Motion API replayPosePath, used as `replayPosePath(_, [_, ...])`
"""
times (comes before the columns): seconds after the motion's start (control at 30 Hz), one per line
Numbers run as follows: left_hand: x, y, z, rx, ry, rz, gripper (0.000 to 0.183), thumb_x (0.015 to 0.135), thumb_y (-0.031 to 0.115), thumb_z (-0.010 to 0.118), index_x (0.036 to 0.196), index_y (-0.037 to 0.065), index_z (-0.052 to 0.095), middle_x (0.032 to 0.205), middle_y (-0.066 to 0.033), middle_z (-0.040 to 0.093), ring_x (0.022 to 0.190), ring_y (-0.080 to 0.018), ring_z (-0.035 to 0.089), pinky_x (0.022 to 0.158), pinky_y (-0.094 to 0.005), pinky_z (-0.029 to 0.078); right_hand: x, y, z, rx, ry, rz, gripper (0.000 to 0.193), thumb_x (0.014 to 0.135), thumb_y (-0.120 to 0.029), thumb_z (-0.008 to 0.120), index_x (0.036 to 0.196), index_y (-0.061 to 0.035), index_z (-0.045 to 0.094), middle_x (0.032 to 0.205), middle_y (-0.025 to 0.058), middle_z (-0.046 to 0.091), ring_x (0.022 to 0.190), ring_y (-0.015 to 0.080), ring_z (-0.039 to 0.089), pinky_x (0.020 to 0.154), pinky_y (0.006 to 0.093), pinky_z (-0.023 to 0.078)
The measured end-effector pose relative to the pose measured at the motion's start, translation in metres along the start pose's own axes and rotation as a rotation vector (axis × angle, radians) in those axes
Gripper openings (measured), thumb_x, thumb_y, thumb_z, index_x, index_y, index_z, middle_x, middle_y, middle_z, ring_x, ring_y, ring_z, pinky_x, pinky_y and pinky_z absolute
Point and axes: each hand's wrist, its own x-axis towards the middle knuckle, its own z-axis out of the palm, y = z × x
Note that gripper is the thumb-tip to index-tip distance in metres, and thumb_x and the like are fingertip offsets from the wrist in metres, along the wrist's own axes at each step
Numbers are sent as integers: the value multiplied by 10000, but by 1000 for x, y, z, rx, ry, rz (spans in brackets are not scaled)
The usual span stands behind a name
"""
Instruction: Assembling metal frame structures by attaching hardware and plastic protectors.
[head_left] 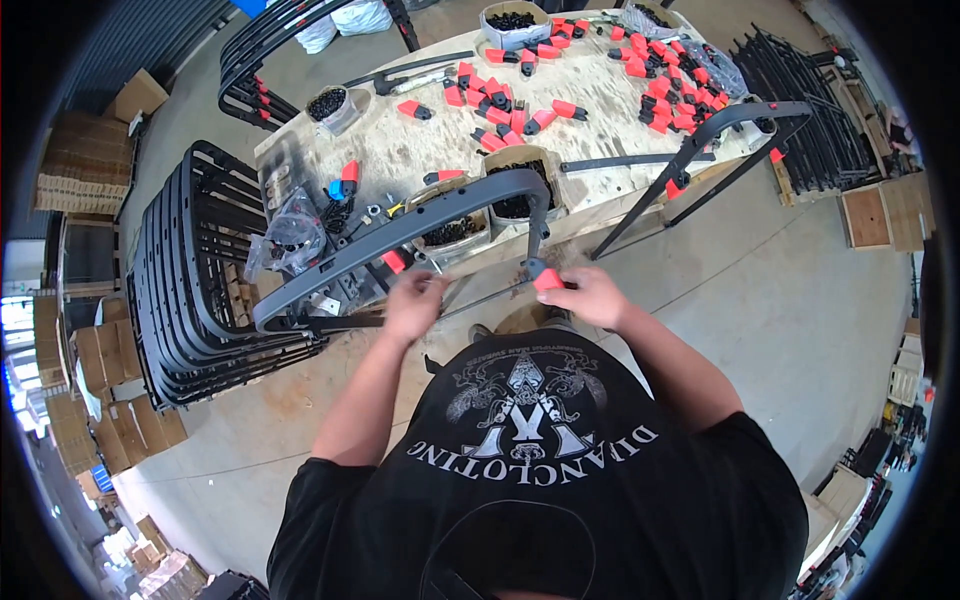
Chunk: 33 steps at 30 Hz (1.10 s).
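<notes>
A dark grey curved tubular frame (pixel 402 228) lies across the near edge of the worktable, right in front of me. My right hand (pixel 592 297) pinches a red-and-black plastic end piece (pixel 545 277) against the frame's right end, where the tube bends down. Close to the frame's lower bar, my left hand (pixel 414 306) has its fingers pinched together. A thin pale sliver shows at those fingertips, too small to name. Another red piece (pixel 394 261) sits on the frame just beyond my left hand.
Many red-and-black end pieces (pixel 495 95) are strewn over the wooden table (pixel 380 150). Boxes of small black parts (pixel 452 232) stand along its near edge. Stacked black frames (pixel 185 270) rise at the left; another frame (pixel 740 115) leans on the table's right side.
</notes>
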Motion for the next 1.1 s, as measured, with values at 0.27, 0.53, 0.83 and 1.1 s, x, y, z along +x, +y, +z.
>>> replayPosePath(0.27, [-30, 100, 62, -810, -183, -180, 172, 976, 145, 620, 1053, -6, 588, 868, -82, 639, 772, -178, 638, 691, -303, 535, 21, -79, -4, -232, -241, -409, 529, 781, -515, 814, 1006, -48, 705, 870, 134, 696, 818, 273, 677, 724, 386, 529])
replayPosePath(0.53, [-81, 153, 55, -112, -58, 300, 182, 860, 84, 759, 979, 5, 647, 865, -67, 649, 777, -140, 634, 674, -290, 508, 31, -57, -40, 896, -706, 258, 718, 1002, -697, 365, 1110, -44, 643, 860, 32, 627, 718, 162, 571, 563, 267, 372])
replayPosePath(0.83, [-94, 187, 73, 424, -126, 547, 273, 817, 153, 780, 1038, 8, 713, 996, -210, 692, 947, -385, 671, 869, -433, 536, 17, -67, -42, 781, -724, 153, 675, 1018, -702, 318, 1125, -100, 605, 896, 45, 605, 742, 148, 594, 551, 269, 333])
replayPosePath(1.1, [-78, 164, 84, 17, -190, 260, 147, 867, 79, 767, 963, -9, 697, 826, -61, 698, 739, -135, 628, 709, -294, 522, 15, -32, -53, 808, -673, 119, 377, 1028, -422, 549, 1134, -70, 631, 950, 42, 629, 771, 155, 607, 570, 256, 378])
